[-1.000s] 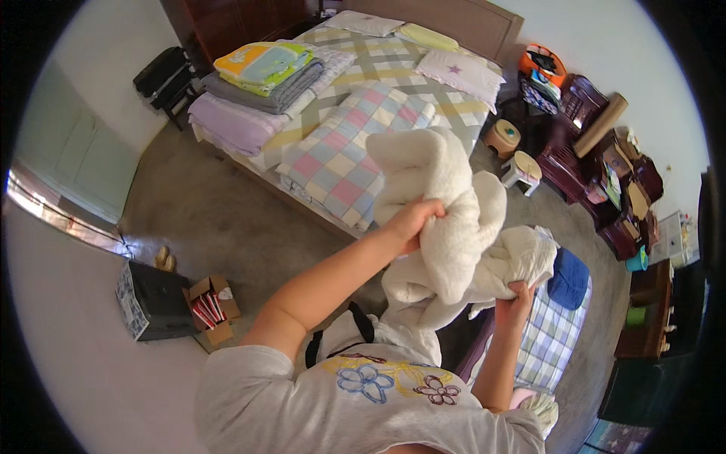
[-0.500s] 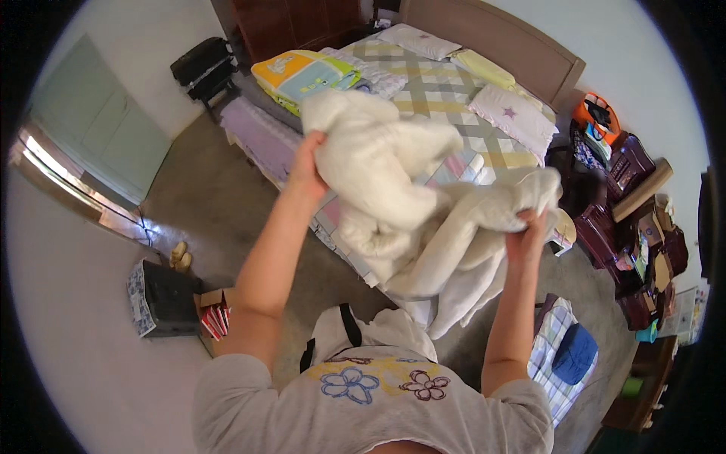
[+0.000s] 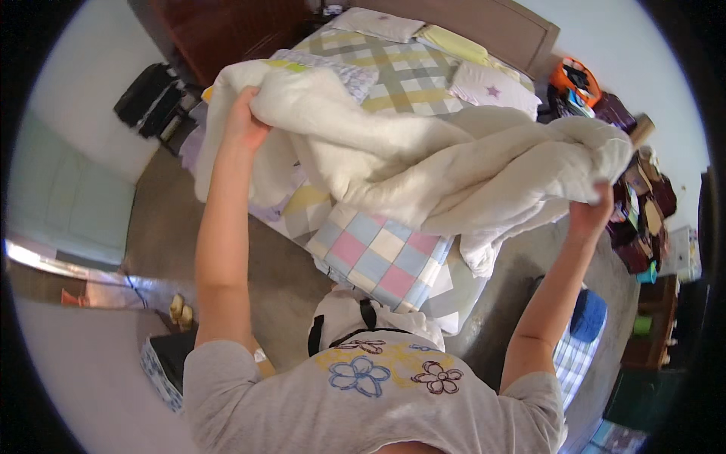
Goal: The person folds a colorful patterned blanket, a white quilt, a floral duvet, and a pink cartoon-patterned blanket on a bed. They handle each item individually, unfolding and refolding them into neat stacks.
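A thick cream-white quilt (image 3: pixel 393 151) hangs in loose folds between my two outstretched arms. My left hand (image 3: pixel 248 125) is closed on its edge at the left, with part of the quilt draping down beyond the forearm. At the right end my right hand (image 3: pixel 594 208) grips a bunched fold; its fingertips are slightly blurred. Below the raised quilt, a pink, blue and cream checked quilt (image 3: pixel 378 253) lies folded at the near end of the bed. The white quilt hides much of the middle of the bed.
The bed has a plaid sheet (image 3: pixel 408 76), pillows (image 3: pixel 495 87) and a brown headboard (image 3: pixel 476 26). A black case (image 3: pixel 147 98) stands at the far left. Bags and boxes (image 3: pixel 643 204) crowd the right wall. A blue folded cloth (image 3: pixel 588 316) lies at the lower right.
My hands have spread apart, left hand leftward and right hand rightward, stretching the bunched white quilt wide. The checked folded quilt beneath now shows much more.
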Action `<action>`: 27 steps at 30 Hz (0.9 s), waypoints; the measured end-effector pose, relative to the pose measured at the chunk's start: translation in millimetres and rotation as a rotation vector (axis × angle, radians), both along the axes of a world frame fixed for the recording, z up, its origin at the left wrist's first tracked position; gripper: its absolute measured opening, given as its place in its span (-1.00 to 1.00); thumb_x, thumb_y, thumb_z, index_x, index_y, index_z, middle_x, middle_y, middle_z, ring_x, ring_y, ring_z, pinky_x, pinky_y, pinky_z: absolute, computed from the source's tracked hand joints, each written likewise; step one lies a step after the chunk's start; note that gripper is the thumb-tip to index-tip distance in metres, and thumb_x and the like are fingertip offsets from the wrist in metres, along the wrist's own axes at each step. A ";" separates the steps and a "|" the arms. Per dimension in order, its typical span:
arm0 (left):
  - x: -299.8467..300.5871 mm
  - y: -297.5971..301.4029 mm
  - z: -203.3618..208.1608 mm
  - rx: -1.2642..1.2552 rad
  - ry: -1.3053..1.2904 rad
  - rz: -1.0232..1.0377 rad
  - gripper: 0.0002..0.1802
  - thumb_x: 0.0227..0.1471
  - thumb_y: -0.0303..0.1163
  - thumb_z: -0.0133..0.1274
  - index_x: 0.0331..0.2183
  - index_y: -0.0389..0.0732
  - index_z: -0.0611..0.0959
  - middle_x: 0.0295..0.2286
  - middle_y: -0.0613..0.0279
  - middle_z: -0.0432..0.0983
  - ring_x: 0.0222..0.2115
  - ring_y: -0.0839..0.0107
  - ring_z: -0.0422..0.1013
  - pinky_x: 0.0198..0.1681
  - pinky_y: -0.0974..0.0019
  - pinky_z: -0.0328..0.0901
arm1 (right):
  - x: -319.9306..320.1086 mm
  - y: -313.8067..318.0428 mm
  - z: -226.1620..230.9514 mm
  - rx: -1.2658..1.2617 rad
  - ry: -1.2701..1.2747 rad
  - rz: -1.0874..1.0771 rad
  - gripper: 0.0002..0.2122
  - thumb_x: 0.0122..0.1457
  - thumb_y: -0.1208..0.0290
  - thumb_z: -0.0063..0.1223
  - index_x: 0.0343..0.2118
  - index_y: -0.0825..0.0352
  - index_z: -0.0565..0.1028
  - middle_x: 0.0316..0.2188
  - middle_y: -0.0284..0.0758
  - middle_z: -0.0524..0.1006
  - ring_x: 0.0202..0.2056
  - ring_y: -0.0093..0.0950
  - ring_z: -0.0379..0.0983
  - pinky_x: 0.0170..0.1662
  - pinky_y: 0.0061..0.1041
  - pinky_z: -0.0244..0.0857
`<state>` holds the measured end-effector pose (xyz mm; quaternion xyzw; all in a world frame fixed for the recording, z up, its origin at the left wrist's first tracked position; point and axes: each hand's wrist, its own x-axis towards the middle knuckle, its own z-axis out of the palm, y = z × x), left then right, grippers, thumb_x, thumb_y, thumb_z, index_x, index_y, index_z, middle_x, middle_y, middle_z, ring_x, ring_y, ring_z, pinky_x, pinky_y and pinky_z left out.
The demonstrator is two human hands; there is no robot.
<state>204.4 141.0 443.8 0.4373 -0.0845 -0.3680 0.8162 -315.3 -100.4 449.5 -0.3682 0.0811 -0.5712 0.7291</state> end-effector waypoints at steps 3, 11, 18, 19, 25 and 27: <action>36.3 -30.0 -27.2 0.175 -0.020 -0.196 -0.55 -0.01 -0.31 -0.10 -0.07 -0.30 0.35 -0.10 0.10 0.32 -0.07 0.27 0.27 0.00 0.10 0.19 | 45.0 22.0 -35.6 0.187 0.209 -0.137 -0.63 -0.08 0.51 -0.08 -0.13 0.45 0.33 -0.15 -0.17 0.40 -0.09 -0.23 0.33 0.01 -0.16 0.21; 13.6 -89.1 -224.0 0.464 -0.091 -0.606 -0.15 -0.03 -0.24 -0.02 0.17 -0.06 -0.13 0.07 0.05 0.06 0.05 0.10 0.08 0.05 -0.02 0.08 | 152.8 103.7 -168.7 0.874 0.438 -0.078 -0.53 -0.08 0.53 0.00 -0.04 0.45 0.23 -0.11 -0.09 0.33 -0.06 -0.15 0.29 0.03 -0.05 0.14; -114.3 29.3 -339.9 1.023 -0.372 -0.649 -0.17 -0.08 -0.24 0.04 0.15 -0.08 -0.01 0.09 0.03 0.01 0.04 0.12 0.08 0.00 -0.08 0.10 | 213.1 207.7 -189.2 1.132 0.409 0.143 -0.46 0.07 0.27 0.03 0.06 0.33 0.12 -0.01 -0.18 0.25 0.00 -0.22 0.23 0.01 -0.02 0.16; -118.3 42.8 -328.9 0.917 -0.021 -0.683 -0.17 -0.10 -0.24 0.06 0.14 -0.11 0.02 0.08 0.04 0.02 0.02 0.12 0.11 0.01 -0.06 0.10 | 214.6 216.2 -187.2 1.163 0.457 0.154 -0.48 0.08 0.28 0.01 0.07 0.31 0.11 -0.02 -0.19 0.27 0.00 -0.25 0.24 0.03 -0.05 0.15; -135.7 84.7 -315.6 0.539 0.529 -0.851 -0.33 -0.05 -0.14 0.00 0.06 -0.18 0.21 0.02 0.08 0.14 -0.07 0.15 0.23 0.03 0.07 0.14 | 262.6 229.8 -123.0 0.876 0.172 0.286 -0.59 0.14 0.40 -0.08 0.04 0.31 0.14 0.01 -0.23 0.26 0.03 -0.31 0.22 0.10 -0.14 0.07; -148.5 54.1 -287.6 0.248 0.589 -0.748 -0.39 -0.01 -0.12 -0.08 0.05 -0.16 0.22 -0.01 0.09 0.18 -0.06 0.17 0.24 0.04 0.09 0.15 | 261.2 229.8 -102.9 0.821 0.159 0.392 -0.56 0.14 0.36 -0.05 0.05 0.30 0.14 0.02 -0.28 0.26 0.04 -0.35 0.22 0.11 -0.20 0.05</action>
